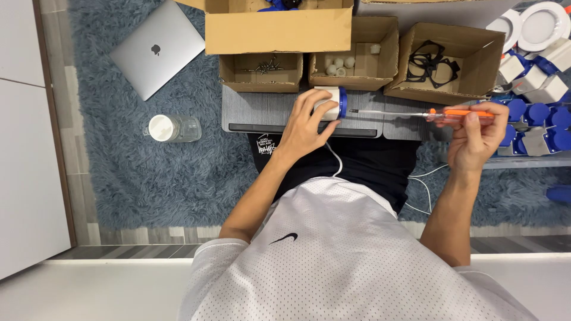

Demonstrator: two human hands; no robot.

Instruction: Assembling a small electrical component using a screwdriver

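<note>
1. Left hand (304, 128) lies on the grey lap desk (262, 110), fingers curled around a small white cylindrical part with a blue ring (332, 103). Grip is closed on it from the near side; the blue ring faces right.
2. Right hand (476, 139) is raised at the right edge of the lap desk, fingers closed around the orange handle of a screwdriver (428, 114). Thumb lies on top of the handle.
3. The screwdriver lies about level, shaft pointing left. Its tip sits just beside the blue ring of the white part; I cannot tell whether they touch.
4. Behind the lap desk stand three open cardboard boxes: a box with screws (262, 71), a box with small white pieces (354, 56), a box with black rings (446, 62).
5. A larger cardboard box (278, 27) stands behind the screw box.
6. To the right: a heap of white and blue parts (538, 101), well apart from the left hand.
7. On the blue rug (119, 172), left: a closed grey laptop (157, 47) and a clear jar with a white lid (172, 128).
</note>
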